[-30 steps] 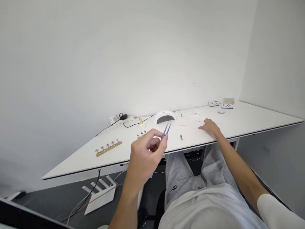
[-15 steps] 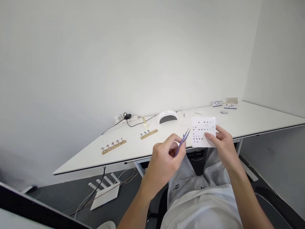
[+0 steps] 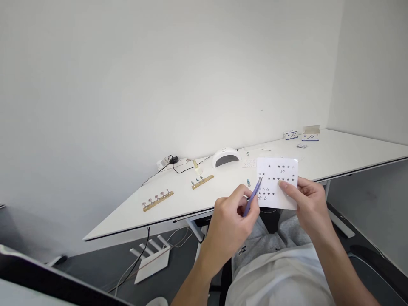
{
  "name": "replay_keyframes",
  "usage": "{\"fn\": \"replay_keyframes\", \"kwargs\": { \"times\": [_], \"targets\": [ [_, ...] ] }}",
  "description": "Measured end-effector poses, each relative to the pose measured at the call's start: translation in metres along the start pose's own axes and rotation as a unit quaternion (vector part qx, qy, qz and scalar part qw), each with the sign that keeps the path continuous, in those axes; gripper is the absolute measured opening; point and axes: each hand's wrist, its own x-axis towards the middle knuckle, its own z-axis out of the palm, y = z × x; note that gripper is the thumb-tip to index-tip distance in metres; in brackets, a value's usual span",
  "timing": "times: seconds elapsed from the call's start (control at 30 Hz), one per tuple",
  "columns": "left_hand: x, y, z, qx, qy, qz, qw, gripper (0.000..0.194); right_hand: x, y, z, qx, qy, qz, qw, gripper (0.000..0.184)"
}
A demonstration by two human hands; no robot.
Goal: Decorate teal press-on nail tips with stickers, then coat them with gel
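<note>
Purple tweezers [image 3: 252,198] are pinched in my left hand [image 3: 234,214], their tips over the left part of a white sticker sheet [image 3: 282,199] printed with rows of small dark stars. Whether the tips touch a star is too small to tell. My right hand [image 3: 307,197] grips the sheet by its right edge, thumb on the front, holding it up above my lap at the table's edge. Just left of the sheet, a green nail tip [image 3: 249,182] lies on the white table [image 3: 223,191].
A white nail lamp [image 3: 226,157] stands near the wall. Two wooden strips, one with pinkish nail tips on stands [image 3: 158,201] and one with green tips [image 3: 202,182], lie to the left. A small bottle [image 3: 198,168], a dotted sheet [image 3: 249,163] and boxes [image 3: 310,134] are farther back.
My left hand has brought the tweezers right, so their tips now overlap the sheet. The sheet appears closer and more upright. The whole view has shifted slightly.
</note>
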Motion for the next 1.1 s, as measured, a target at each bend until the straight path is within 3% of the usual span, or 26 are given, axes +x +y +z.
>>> {"fn": "replay_keyframes", "kwargs": {
  "times": [0.17,0.3,0.4,0.6,1.1],
  "targets": [
    [-0.0017,-0.0005,0.0009,-0.003,-0.008,0.002,1.0,0.018,-0.0011,-0.0054,0.0017,-0.038,0.033,-0.016,0.999,0.022],
    [-0.0007,0.0017,0.0009,0.004,-0.015,0.0,1.0,0.019,-0.0007,-0.0057,0.0006,-0.065,0.003,-0.019,0.998,0.021],
    [0.0006,0.0039,0.0013,0.008,-0.021,0.0,1.0,0.019,0.0002,-0.0049,-0.0009,-0.059,-0.023,-0.004,0.998,0.019],
    [0.002,0.0049,0.0027,0.015,-0.036,-0.006,0.999,0.019,0.0015,-0.0045,-0.0003,-0.043,0.009,0.038,0.998,0.025],
    [0.0017,0.0006,0.0005,0.019,-0.024,-0.005,1.0,0.02,0.0019,-0.0015,-0.0023,-0.051,0.014,0.044,0.998,0.028]
  ]
}}
